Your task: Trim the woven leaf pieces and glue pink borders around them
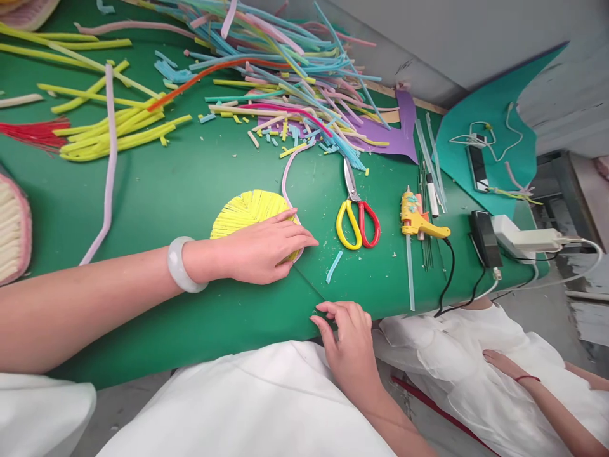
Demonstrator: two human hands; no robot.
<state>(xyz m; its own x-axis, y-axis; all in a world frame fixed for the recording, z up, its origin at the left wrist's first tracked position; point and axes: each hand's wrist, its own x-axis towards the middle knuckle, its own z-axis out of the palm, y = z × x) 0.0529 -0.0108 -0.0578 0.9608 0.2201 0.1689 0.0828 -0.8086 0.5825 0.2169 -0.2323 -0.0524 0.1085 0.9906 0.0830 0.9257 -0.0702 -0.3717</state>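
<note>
A flat round piece of yellow strips (pixel 247 206) lies on the green table, with a pale purple pipe cleaner (pixel 285 178) curving along its right edge. My left hand (pixel 266 247) rests on this disc with its fingers stretched out, covering the lower right part. From under that hand a thin dark wire (pixel 309 284) runs to my right hand (pixel 347 333) at the table's near edge. The thumb and fingers there are curled together at the wire's end; the exact grip is partly hidden. Scissors (pixel 351 203) with yellow and red handles and a short blue piece (pixel 334 266) lie to the right.
Many coloured pipe cleaners (pixel 285 57) are heaped at the back, with yellow ones (pixel 124 130) at left. A yellow glue gun (pixel 419 219) with a cord, a power strip (pixel 514 238) and a black adapter (pixel 485 238) stand right. Another person's hand (pixel 504 363) rests on white clothing.
</note>
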